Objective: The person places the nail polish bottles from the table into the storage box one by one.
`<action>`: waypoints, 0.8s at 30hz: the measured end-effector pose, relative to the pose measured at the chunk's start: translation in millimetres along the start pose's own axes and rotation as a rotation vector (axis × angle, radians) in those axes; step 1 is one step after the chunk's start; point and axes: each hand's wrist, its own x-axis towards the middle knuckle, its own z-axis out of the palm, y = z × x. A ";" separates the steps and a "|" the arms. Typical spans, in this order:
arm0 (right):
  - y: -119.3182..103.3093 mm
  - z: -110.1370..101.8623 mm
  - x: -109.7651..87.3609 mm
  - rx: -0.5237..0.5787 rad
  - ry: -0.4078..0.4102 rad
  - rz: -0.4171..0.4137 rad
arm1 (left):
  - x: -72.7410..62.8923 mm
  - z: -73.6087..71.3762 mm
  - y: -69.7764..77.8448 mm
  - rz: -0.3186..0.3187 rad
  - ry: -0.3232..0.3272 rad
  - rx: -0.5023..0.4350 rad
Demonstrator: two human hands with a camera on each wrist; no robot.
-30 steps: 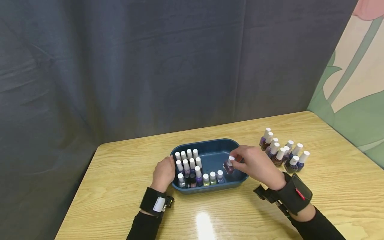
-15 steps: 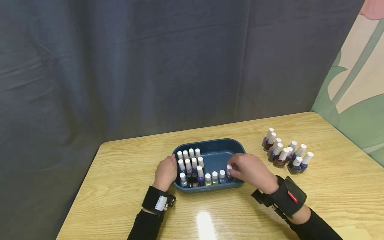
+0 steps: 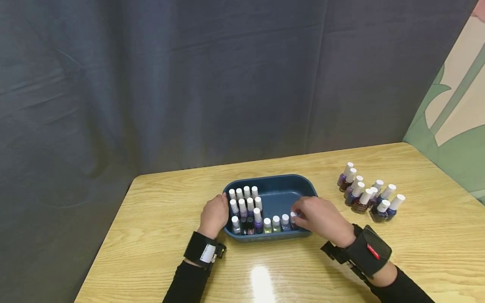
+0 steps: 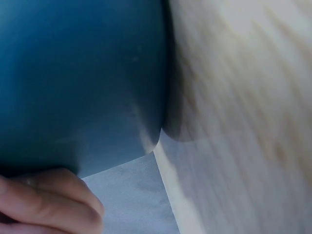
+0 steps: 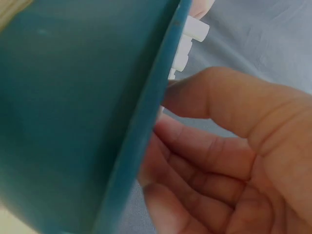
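Observation:
A dark blue tray (image 3: 279, 203) stands on the wooden table. Its left end is held by my left hand (image 3: 214, 213), whose curled fingers (image 4: 53, 200) sit at the rim in the left wrist view. With thumb and fingertips, my right hand (image 3: 320, 219) pinches the white cap of a dark nail polish bottle (image 3: 293, 215) at the front right inside the tray. Most of that bottle is hidden by the hand and, in the right wrist view, by the tray wall (image 5: 92, 97). White-capped nail polish bottles (image 3: 242, 206) fill the tray's left side, and a row runs along its front.
More nail polish bottles (image 3: 367, 198) stand grouped on the table (image 3: 163, 219) to the right of the tray. A dark curtain (image 3: 227, 84) hangs behind the table, with a flowered panel (image 3: 454, 134) at the far right.
My right hand has lowered the dark bottle from over the tray to the right end of the front row. The left hand stays at the rim. The whole head view has shifted slightly.

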 end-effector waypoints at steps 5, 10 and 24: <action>-0.5 1.3 0.8 0.005 -0.014 0.005 | -0.3 0.9 -1.0 0.019 0.015 -0.002; -0.5 1.9 1.2 0.004 -0.013 0.004 | 0.0 -2.5 0.5 0.005 -0.020 0.001; 1.9 -7.8 -0.5 0.026 -0.047 0.053 | -1.0 -6.2 2.7 -0.020 -0.059 -0.012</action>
